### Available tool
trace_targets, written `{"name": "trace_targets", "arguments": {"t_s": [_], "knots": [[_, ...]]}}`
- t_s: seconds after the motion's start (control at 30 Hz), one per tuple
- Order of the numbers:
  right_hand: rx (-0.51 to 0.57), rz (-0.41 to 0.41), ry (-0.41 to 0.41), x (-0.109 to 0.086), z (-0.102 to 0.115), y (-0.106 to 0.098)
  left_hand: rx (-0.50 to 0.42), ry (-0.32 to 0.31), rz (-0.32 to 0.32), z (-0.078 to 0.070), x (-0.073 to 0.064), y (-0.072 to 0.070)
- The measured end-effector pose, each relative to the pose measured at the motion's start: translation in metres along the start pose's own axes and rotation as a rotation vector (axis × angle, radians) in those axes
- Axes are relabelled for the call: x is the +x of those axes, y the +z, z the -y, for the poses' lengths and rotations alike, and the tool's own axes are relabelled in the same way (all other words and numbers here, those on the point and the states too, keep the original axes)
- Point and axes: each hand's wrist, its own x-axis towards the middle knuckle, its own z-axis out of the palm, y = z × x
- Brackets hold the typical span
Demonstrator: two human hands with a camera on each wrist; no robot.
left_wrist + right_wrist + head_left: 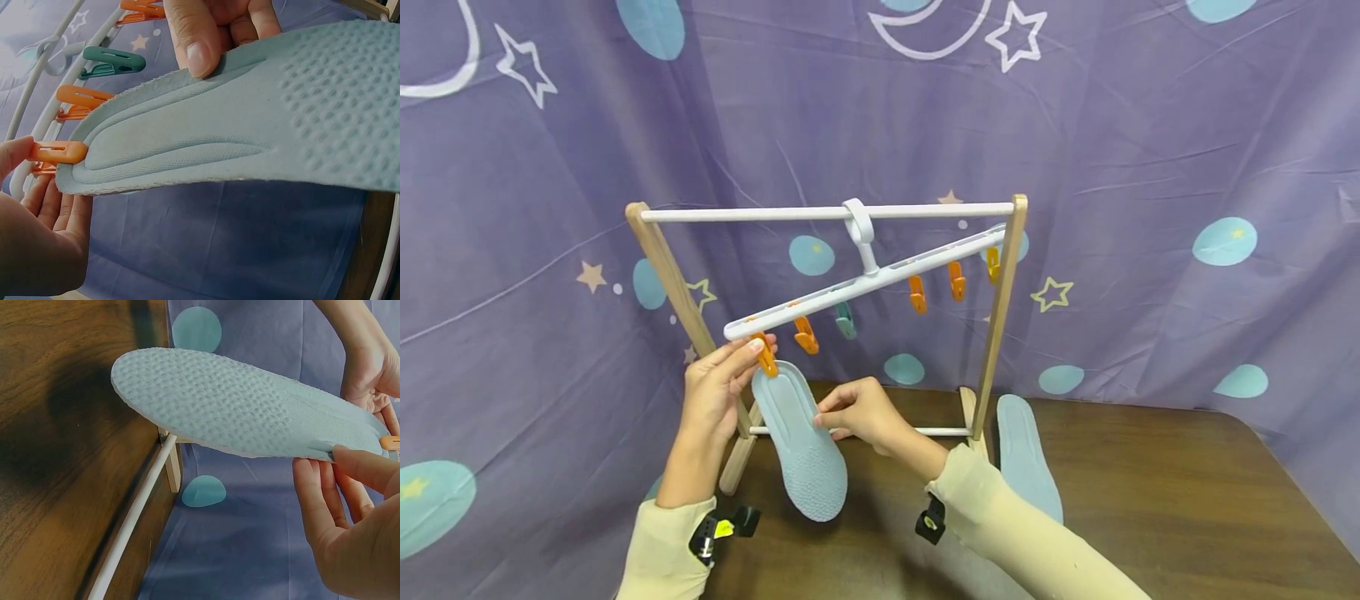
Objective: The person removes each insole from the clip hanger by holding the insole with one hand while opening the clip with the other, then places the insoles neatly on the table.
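A light blue insole hangs tilted below the left end of a white clip hanger. At its upper end, an orange clothespin sits over the insole's edge. My left hand pinches that clothespin between thumb and fingers. With thumb and fingertips, my right hand pinches the insole's right side edge near the middle. In the left wrist view the clothespin overlaps the insole's rounded end, and the bumpy part of the insole extends to the right.
The hanger hooks over the white top bar of a wooden-sided rack, its left end low. Several other clips, including a green clothespin, hang along it. A second insole lies on the brown table at right. A purple curtain stands behind.
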Motion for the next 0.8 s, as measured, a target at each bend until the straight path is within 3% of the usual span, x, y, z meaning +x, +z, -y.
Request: {"name": "trace_targets", "arguments": {"t_s": [0.23, 0.5, 0.8], "knots": [[0.007, -0.002, -0.006, -0.0004, -0.0010, -0.0002, 0.021, -0.015, 0.002, -0.0018, -0.0007, 0.0015], [0.017, 0.000, -0.020, -0.0009, 0.0004, 0.0012, -0.036, -0.022, -0.016, -0.0024, -0.0037, -0.0005], [0.014, -0.018, -0.020, -0.0005, -0.0014, -0.0012, -0.026, -0.013, -0.018, -0.0002, -0.0005, 0.0044]]}}
